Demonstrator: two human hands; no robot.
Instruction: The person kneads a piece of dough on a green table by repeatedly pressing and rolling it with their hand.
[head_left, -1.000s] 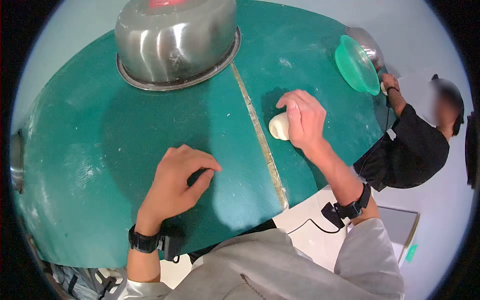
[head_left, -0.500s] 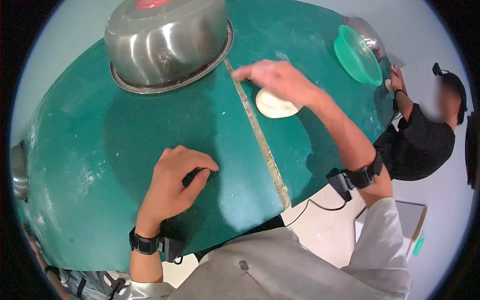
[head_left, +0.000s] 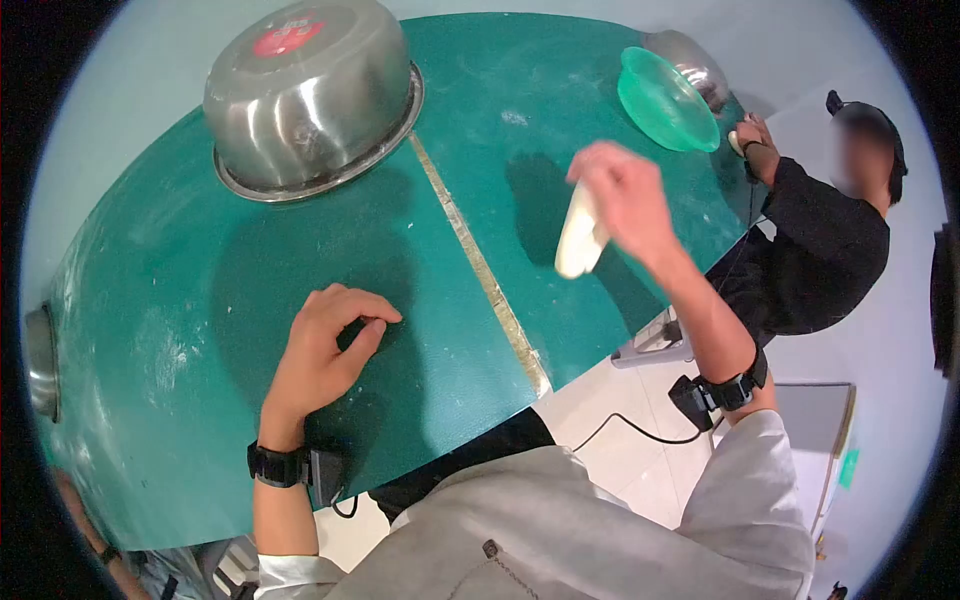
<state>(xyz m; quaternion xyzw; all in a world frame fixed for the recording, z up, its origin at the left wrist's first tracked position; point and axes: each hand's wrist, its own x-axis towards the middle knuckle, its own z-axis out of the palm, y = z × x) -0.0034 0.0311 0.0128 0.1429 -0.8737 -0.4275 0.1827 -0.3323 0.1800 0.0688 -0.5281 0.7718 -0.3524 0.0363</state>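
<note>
My right hand is raised above the green table and grips a pale piece of dough, which hangs stretched and edge-on below my fingers. On the table to the left of the metal seam rests my left hand, its fingers loosely curled with the fingertips on the surface and nothing in it. Both wrists carry black bands.
A large steel bowl lies upside down at the far middle of the table. A green plastic bowl and a steel bowl sit at the far right. A person in black works there, hand near the table edge. Another steel rim shows far left.
My right hand had pressed the dough flat on the table, pushing it away; now it has lifted the dough off the surface. The left hand has stayed in place.
</note>
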